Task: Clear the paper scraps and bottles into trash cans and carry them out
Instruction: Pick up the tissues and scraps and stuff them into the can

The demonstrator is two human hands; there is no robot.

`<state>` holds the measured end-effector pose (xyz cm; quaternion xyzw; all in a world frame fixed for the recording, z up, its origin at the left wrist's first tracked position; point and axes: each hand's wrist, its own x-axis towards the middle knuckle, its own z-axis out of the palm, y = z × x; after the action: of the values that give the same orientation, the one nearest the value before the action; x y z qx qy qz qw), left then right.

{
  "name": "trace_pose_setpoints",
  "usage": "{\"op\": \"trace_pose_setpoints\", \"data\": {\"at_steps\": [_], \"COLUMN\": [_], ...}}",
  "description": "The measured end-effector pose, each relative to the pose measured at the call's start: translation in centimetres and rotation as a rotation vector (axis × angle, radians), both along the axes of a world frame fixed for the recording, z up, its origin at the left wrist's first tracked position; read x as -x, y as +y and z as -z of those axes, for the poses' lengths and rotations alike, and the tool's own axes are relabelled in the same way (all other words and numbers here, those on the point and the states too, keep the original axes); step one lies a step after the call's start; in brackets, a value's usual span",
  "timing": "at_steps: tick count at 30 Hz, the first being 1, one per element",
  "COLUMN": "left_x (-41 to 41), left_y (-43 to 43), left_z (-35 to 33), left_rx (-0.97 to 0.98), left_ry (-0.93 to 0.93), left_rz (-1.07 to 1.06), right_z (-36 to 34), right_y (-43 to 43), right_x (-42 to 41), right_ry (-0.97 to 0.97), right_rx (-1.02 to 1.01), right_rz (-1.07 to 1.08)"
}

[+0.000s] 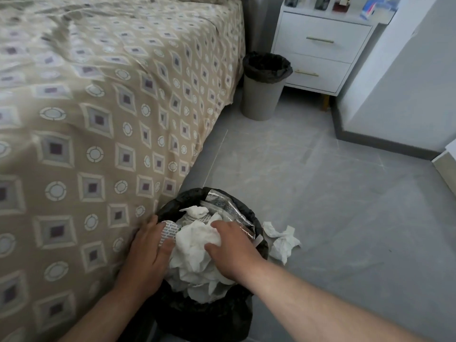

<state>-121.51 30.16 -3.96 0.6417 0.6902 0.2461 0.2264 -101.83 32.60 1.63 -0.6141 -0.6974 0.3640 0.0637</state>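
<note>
- Flat-fingered, my left hand [145, 255] steadies the near trash can [209, 314].
- My right hand [234, 250] curls its fingers [219, 224] round the tissue wad [195, 245], likely packing it down.
- Crumpled tissue [281, 240] lies on the floor [320, 193] beside it.
- Second trash can [264, 87] waits by the nightstand [320, 40].

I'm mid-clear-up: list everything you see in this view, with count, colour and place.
near trash can: one, black liner, floor beside bed
crumpled paper: heap, white, filling near trash can
foil wrapper: one, silver, near trash can's far side
paper scraps: a few, white, floor right of near trash can
far trash can: one, grey, black liner, beside nightstand
nightstand: one, white, two drawers
bed: one, beige patterned cover, left
left hand: presses rubbish at can's left
right hand: grips crumpled paper
</note>
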Motion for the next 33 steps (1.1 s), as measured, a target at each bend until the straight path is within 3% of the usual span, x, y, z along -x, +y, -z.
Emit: {"op": "trace_pose_setpoints", "data": {"at_steps": [3,6,8,11,14,17,20,23,27,33], "left_x": [-0.1,-1.8,-4.5,-10.9,-17.6,-23.4,-28.9,-31.8,-32.4,-32.5], "left_y": [0.1,0.6,1.1,1.0,-0.1,0.3,2.1,5.0,9.0,13.2], "left_z": [-0.6,-3.5,-6.5,-10.5,-11.0,-7.2,-2.2,3.9,9.8,14.0], "left_rx": [-0.005,-0.108,-0.214,-0.276,-0.118,0.117,0.311,0.336,0.413,0.486], "left_ry": [0.07,0.158,0.149,0.131,0.114,0.24,0.299,0.24,0.425,0.588], "left_rz": [0.027,0.075,0.173,0.443,0.747,0.868,0.769,0.542,0.356,0.586], "right_z": [-0.1,-2.5,-4.4,-5.6,-4.2,-1.1,2.5,5.7,9.5,13.2], "right_y": [-0.2,-2.0,-3.6,-5.7,-7.2,-7.8,-7.6,-7.0,-7.1,-8.7], "right_x": [-0.4,-3.3,-6.7,-13.7,-20.6,-25.3,-27.9,-29.6,-31.2,-32.3], "right_ry": [-0.108,-0.211,-0.238,-0.278,-0.337,-0.289,-0.222,-0.157,-0.063,0.0], "right_rx": [-0.042,-0.228,-0.33,-0.311,-0.187,-0.06,0.006,0.038,0.046,0.075], "right_rz": [-0.025,-0.106,-0.157,-0.073,0.1,0.292,0.361,0.363,0.427,0.502]}}
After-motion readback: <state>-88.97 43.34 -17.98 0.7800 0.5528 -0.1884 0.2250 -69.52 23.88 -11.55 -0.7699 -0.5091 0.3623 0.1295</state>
